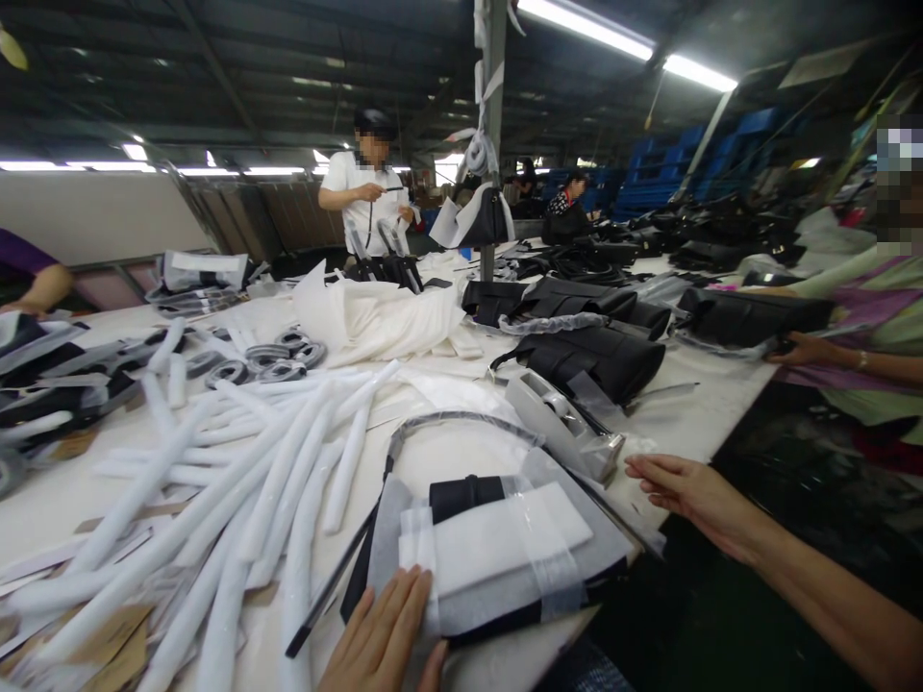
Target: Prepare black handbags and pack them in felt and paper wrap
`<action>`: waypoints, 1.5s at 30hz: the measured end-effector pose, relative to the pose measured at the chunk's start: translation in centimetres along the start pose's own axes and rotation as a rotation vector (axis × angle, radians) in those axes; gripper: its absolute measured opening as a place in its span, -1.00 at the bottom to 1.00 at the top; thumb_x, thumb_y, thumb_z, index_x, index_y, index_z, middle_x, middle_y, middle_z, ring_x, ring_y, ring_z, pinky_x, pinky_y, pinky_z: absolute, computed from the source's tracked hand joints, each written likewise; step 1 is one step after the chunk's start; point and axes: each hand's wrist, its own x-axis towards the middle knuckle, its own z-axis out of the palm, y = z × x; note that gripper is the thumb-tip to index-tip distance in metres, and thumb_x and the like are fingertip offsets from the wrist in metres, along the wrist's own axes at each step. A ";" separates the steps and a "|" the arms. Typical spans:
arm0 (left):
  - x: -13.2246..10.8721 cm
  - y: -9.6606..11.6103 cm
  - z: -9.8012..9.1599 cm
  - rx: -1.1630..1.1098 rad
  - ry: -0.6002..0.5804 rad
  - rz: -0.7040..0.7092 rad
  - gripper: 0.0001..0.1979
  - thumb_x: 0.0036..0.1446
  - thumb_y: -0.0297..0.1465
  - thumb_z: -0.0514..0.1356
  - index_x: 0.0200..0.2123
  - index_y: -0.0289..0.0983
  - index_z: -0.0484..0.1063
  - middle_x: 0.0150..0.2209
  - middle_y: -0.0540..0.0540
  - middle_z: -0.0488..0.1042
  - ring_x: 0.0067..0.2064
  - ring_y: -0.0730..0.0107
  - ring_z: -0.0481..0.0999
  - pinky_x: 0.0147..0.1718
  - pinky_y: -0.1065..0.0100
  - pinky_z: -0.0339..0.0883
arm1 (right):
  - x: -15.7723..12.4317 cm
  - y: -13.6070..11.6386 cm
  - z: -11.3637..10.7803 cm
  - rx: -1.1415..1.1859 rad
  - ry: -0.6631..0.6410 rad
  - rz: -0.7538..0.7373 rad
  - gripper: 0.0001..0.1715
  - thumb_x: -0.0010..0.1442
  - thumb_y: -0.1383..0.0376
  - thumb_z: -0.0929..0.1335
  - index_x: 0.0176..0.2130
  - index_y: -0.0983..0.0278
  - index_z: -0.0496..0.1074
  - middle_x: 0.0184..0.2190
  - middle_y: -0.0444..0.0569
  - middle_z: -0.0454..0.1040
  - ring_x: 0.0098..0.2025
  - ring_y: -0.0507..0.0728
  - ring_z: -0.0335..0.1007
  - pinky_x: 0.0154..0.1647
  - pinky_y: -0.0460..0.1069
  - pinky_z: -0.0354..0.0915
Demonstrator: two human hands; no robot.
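Note:
A black handbag [465, 493] lies in front of me at the table edge, partly wrapped in pale paper with a white foam strip [515, 538] taped across it. My left hand [386, 625] rests on its lower left side, fingers stretched out flat. The bag's strap [461, 417], in clear film, loops behind it. To the right, my right hand [682, 490] hovers beside a tape dispenser [559, 423], just short of its metal end. Its fingers are extended and slightly curled, with nothing visible in them.
White foam tubes [266, 490] are heaped on the left, with coiled wrapped straps [278, 356] behind. White sheets [382, 312] and black bags [587, 360] lie farther back. A co-worker [371, 192] stands across the table; another's hand [814, 351] holds a bag at right. A post [494, 115] rises mid-table.

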 end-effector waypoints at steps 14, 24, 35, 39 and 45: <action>0.7 1.0 -1.3 -0.037 -0.044 -0.081 -0.55 0.29 -0.38 0.15 0.22 -0.38 0.34 0.16 -0.14 0.51 0.13 0.21 0.54 0.11 0.24 0.46 | -4.0 -11.1 1.9 -0.674 -0.342 -1.022 -0.87 0.26 0.26 0.40 -0.21 0.13 0.60 -0.29 -0.04 0.65 -0.26 0.19 0.59 -0.22 0.01 0.47; 2.3 2.0 -2.5 -0.093 0.019 -0.222 -0.61 0.38 -0.28 0.02 0.12 -0.32 0.46 0.10 -0.06 0.56 0.08 0.24 0.58 0.05 0.22 0.52 | -1.5 -17.2 22.1 -0.769 -1.209 -0.935 -0.72 0.27 0.14 0.41 -0.27 0.31 0.61 -0.45 -0.10 0.57 -0.44 0.00 0.43 -0.40 -0.15 0.26; 1.7 1.8 -1.1 -0.089 0.095 -0.233 -0.60 0.41 -0.26 -0.01 0.05 -0.31 0.52 0.02 -0.06 0.61 0.02 0.26 0.62 0.03 0.25 0.51 | 1.1 -18.0 29.6 -1.338 -1.123 -0.944 -0.53 -0.09 -0.08 0.55 -0.45 0.28 0.63 -0.53 0.03 0.57 -0.44 0.19 0.43 -0.46 -0.01 -0.02; 1.6 1.8 -0.6 -0.094 0.138 -0.248 -0.61 0.41 -0.27 -0.01 0.02 -0.32 0.54 0.00 -0.05 0.62 0.02 0.29 0.62 0.09 0.27 0.47 | 3.6 -17.5 30.8 -1.394 -1.132 -0.813 -0.40 -0.22 -0.21 0.56 -0.46 0.25 0.60 -0.56 -0.04 0.52 -0.42 0.19 0.42 -0.42 -0.01 0.05; 1.6 1.8 -0.5 -0.097 0.156 -0.237 -0.62 0.40 -0.27 0.01 0.01 -0.32 0.55 -0.01 -0.06 0.63 0.01 0.30 0.62 0.12 0.29 0.44 | 7.7 -16.0 32.3 -1.332 -1.384 -0.448 -0.49 -0.05 -0.11 0.56 -0.41 0.27 0.54 -0.57 -0.20 0.45 -0.43 0.09 0.43 -0.37 -0.04 0.28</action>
